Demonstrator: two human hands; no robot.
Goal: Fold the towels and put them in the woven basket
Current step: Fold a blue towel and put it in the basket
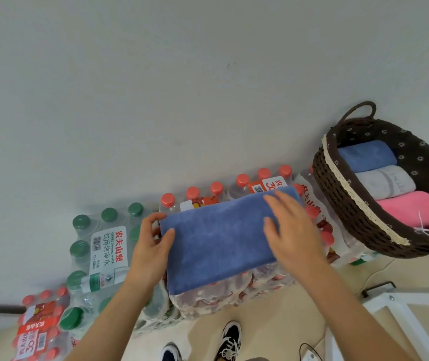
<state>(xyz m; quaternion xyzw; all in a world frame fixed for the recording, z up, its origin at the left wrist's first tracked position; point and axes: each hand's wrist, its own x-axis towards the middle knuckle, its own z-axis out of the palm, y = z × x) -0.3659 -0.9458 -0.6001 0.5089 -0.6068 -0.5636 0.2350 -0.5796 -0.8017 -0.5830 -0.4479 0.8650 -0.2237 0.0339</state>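
The left hand (153,246) pinches the left edge of the blue towel (216,243), thumb lying on top and fingers curled round the edge behind it. The right hand (291,230) lies flat on the towel's right part, fingers straight and a little spread, palm down on the cloth. The towel is a soft, plush, mid-blue cloth folded into a broad rectangle of several layers, its near edge hanging slightly over the front of what carries it. It rests on a shrink-wrapped pack of red-capped bottles (234,295) that stands against the wall (156,87), between the two hands and touching both. To the left stands a pack of green-capped bottles (98,246), and lower left another red-capped pack (38,324). To the right, well clear of the right hand, sits the woven basket (338,204) (dark brown, with a flowered lining and a lace-trimmed rim), tilted in this wide view. Inside it three folded towels lie side by side: a second blue towel (364,155) farthest, a white towel (383,181) in the middle, a pink towel (411,207) nearest. Below, a pair of shoes (230,340) stands on the pale floor (273,329).
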